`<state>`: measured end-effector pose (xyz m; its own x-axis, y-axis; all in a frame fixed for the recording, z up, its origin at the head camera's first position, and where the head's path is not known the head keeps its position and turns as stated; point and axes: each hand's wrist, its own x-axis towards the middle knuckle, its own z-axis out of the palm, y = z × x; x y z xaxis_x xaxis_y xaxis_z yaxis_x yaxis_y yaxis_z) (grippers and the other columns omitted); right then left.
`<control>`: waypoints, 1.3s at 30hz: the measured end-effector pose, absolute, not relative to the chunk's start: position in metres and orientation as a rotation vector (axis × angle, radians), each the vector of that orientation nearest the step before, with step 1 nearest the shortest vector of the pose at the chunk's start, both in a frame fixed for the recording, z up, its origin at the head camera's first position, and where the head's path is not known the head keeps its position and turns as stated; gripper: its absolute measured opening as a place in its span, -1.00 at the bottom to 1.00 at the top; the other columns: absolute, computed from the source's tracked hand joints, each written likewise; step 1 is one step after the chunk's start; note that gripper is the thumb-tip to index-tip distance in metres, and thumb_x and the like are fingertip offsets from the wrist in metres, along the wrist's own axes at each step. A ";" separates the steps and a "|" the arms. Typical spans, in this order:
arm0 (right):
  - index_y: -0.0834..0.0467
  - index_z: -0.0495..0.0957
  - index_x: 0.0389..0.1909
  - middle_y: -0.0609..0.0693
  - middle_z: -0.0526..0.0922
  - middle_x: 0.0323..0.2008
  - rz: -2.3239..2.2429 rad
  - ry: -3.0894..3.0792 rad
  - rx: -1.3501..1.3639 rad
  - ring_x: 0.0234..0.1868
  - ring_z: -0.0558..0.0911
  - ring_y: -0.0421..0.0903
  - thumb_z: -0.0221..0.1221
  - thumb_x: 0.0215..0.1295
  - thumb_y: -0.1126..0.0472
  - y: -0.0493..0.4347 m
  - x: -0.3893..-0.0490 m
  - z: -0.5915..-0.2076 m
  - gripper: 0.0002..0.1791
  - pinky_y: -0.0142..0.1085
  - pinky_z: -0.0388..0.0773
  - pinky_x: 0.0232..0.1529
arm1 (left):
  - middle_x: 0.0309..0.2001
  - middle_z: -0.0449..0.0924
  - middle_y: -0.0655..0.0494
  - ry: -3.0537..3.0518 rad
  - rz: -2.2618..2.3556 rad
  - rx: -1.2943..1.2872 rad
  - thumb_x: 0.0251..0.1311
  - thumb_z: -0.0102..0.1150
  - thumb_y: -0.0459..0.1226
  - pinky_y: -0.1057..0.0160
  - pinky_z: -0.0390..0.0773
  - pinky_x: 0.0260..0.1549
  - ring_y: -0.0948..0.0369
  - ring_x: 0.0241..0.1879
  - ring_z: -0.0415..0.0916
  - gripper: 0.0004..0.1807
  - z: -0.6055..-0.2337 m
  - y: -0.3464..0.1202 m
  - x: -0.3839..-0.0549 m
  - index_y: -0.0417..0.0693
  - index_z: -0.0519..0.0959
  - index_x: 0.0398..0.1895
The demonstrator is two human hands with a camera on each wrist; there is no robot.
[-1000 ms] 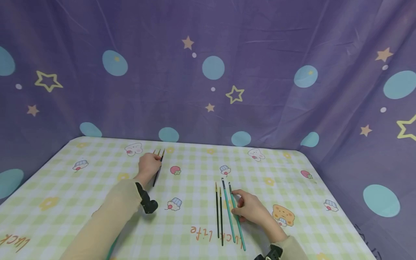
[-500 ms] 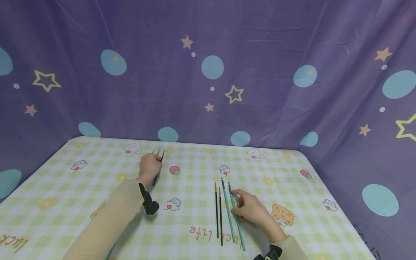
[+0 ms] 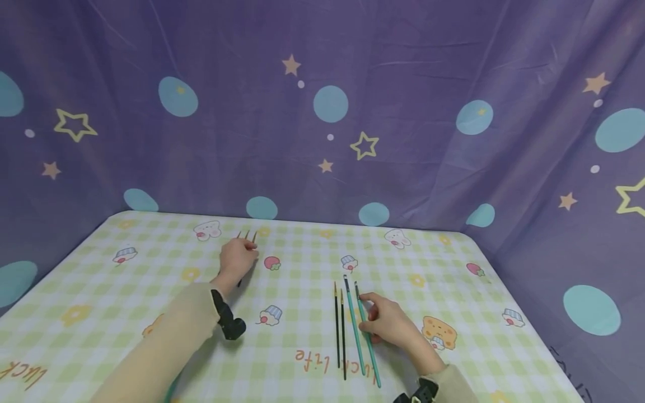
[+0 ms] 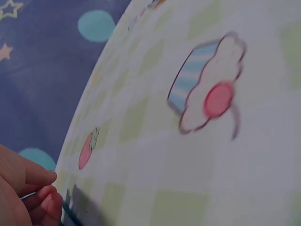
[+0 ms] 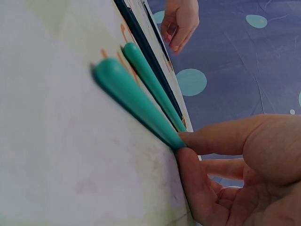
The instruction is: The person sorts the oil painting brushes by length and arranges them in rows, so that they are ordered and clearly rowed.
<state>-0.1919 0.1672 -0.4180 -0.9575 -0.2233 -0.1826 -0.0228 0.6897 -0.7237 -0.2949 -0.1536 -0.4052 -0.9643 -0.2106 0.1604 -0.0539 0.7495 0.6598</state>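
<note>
On the left, my left hand (image 3: pixel 237 260) hovers over three dark paintbrushes (image 3: pixel 254 238), their pointed tips showing beyond the fingers and most of their handles hidden. Its fingers are loosely bent; in the left wrist view a thin dark handle (image 4: pixel 71 215) lies below the fingertips. My right hand (image 3: pixel 385 319) pinches a teal paintbrush (image 3: pixel 373 361) between thumb and finger, the brush lying along the cloth. Beside it to the left lie another teal paintbrush (image 3: pixel 355 333) and two slim black paintbrushes (image 3: pixel 337 330), roughly parallel, bristles pointing away from me.
A green-checked tablecloth (image 3: pixel 297 280) printed with cupcakes and strawberries covers the table. Part of another teal stick (image 3: pixel 173 386) shows beside my left forearm at the near edge. Behind the table hangs a purple curtain (image 3: pixel 413 168) with stars and dots.
My left hand has shifted slightly to the right and now covers more of the rightmost dark paintbrush on that side. The right hand and its teal paintbrush have stayed put.
</note>
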 end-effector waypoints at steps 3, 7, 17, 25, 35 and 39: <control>0.20 0.29 0.21 0.01 0.42 -0.50 -1.122 2.652 -0.202 -0.66 0.46 -0.18 0.26 0.03 0.29 0.167 -0.192 -0.418 -0.33 -0.33 0.49 -0.63 | -0.31 0.61 -0.16 -2.721 -1.059 0.160 0.05 0.14 -0.34 0.08 0.47 -0.28 -0.02 -0.28 0.53 -0.79 -0.404 -0.150 -0.288 -0.29 0.62 -0.27; 0.20 0.29 0.21 0.01 0.42 -0.50 -1.123 2.652 -0.202 -0.66 0.46 -0.18 0.26 0.02 0.29 0.167 -0.192 -0.419 -0.33 -0.33 0.49 -0.63 | -0.38 0.59 -0.09 -2.727 -1.102 0.103 0.03 0.20 -0.27 0.17 0.45 -0.40 0.07 -0.39 0.50 -0.78 -0.406 -0.143 -0.277 -0.26 0.61 -0.30; 0.20 0.29 0.21 0.00 0.41 -0.50 -1.125 2.657 -0.208 -0.68 0.45 -0.19 0.26 0.02 0.28 0.167 -0.192 -0.420 -0.33 -0.34 0.49 -0.64 | -0.46 0.56 0.02 -2.733 -1.393 0.104 0.01 0.21 -0.32 0.36 0.48 -0.65 0.28 -0.66 0.44 -0.86 -0.414 -0.116 -0.259 -0.19 0.58 -0.34; 0.20 0.29 0.21 0.01 0.41 -0.51 -1.129 2.655 -0.223 -0.69 0.45 -0.19 0.26 0.03 0.29 0.168 -0.193 -0.420 -0.34 -0.34 0.49 -0.64 | -0.48 0.58 0.02 -2.753 -1.577 0.042 0.02 0.22 -0.33 0.31 0.55 -0.62 0.23 -0.64 0.52 -0.80 -0.411 -0.093 -0.237 -0.25 0.56 -0.27; 0.20 0.29 0.21 0.01 0.42 -0.51 -1.132 2.656 -0.225 -0.68 0.45 -0.18 0.26 0.03 0.28 0.168 -0.193 -0.421 -0.34 -0.33 0.49 -0.64 | -0.46 0.56 0.01 -2.766 -1.777 -0.043 0.01 0.23 -0.32 0.29 0.56 -0.67 0.22 -0.67 0.52 -0.72 -0.416 -0.062 -0.218 -0.28 0.53 -0.19; 0.19 0.29 0.21 0.01 0.42 -0.50 -1.130 2.656 -0.215 -0.68 0.45 -0.18 0.26 0.03 0.28 0.168 -0.192 -0.421 -0.34 -0.33 0.50 -0.63 | -0.44 0.54 0.01 -2.803 -1.820 -0.089 0.01 0.24 -0.30 0.28 0.56 -0.67 0.22 -0.67 0.51 -0.67 -0.416 -0.048 -0.211 -0.28 0.49 -0.15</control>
